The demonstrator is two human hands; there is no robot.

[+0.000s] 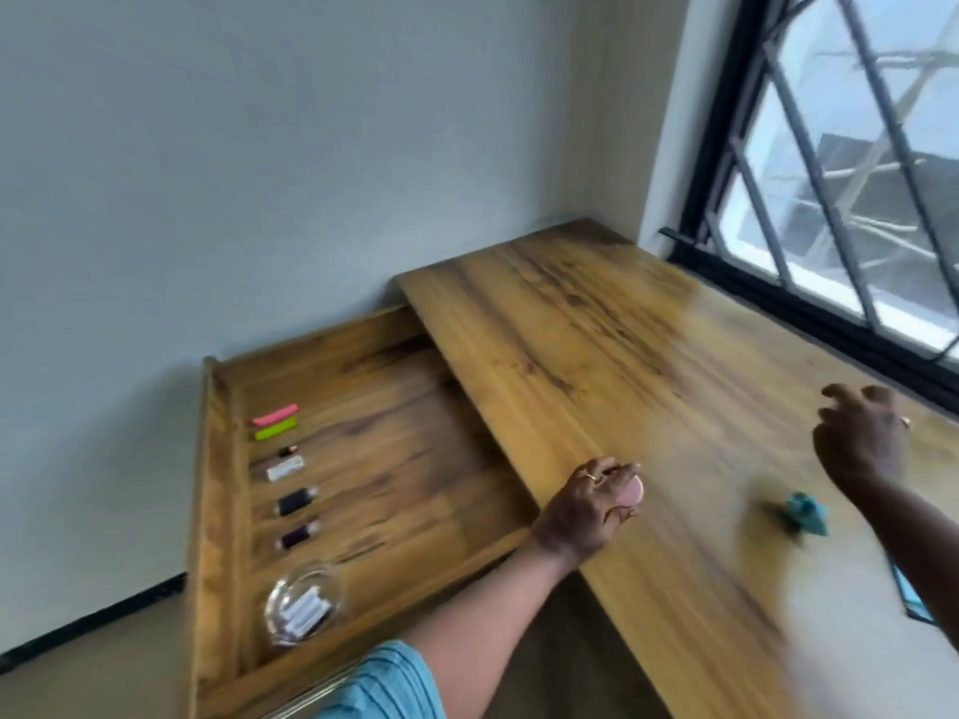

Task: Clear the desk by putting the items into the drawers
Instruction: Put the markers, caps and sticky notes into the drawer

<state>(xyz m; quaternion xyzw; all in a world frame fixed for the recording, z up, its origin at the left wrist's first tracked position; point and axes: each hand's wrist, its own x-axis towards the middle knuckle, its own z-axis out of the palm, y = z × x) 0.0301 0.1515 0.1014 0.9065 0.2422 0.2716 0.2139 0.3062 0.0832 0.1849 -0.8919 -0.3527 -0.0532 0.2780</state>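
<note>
While my left hand [597, 503] curls its fingers [620, 511] around a pink object [634, 491] at the table [597, 355] edge, my right hand [861, 441] hovers, fingers spread and empty.

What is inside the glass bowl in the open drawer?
The glass bowl holds a few small white sticks lying side by side. The picture is blurred, so I cannot tell what they are, nor if anything lies under them.

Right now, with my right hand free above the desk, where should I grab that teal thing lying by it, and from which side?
The teal thing is blurred, so its exact shape is unclear. It looks low and lumpy, lying on the desk with bare wood around it. Probably best to bring the right hand straight down from above and pinch its raised middle between thumb and fingers.
</note>
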